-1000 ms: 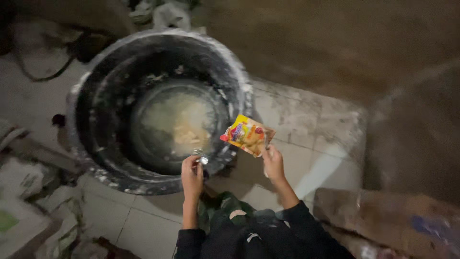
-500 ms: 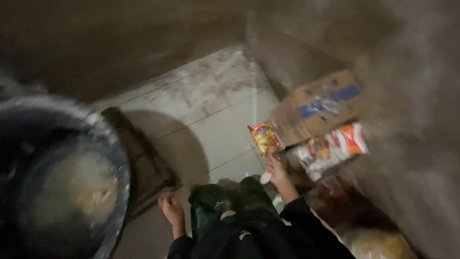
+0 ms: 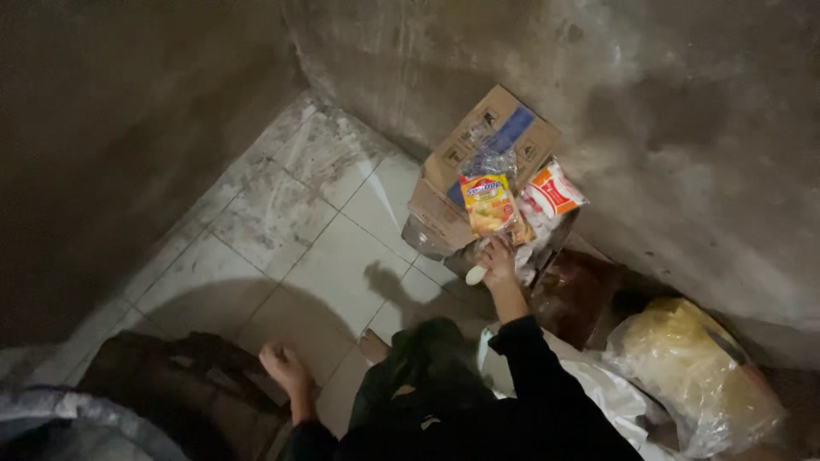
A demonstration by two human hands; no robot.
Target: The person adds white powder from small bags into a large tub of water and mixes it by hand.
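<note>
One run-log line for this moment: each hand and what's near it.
right hand: holds yellow packet, over cardboard box | left hand: empty, down beside dark slab | red-white packet: on box

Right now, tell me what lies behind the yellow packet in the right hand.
Behind the yellow packet held by the right hand sits an open cardboard box with clear plastic and a red-and-white packet beside it. The packets hide the box's inside.

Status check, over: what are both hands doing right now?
Right hand grips yellow packet over cardboard box. Left hand empty, near tiled floor. Nothing between.
</note>
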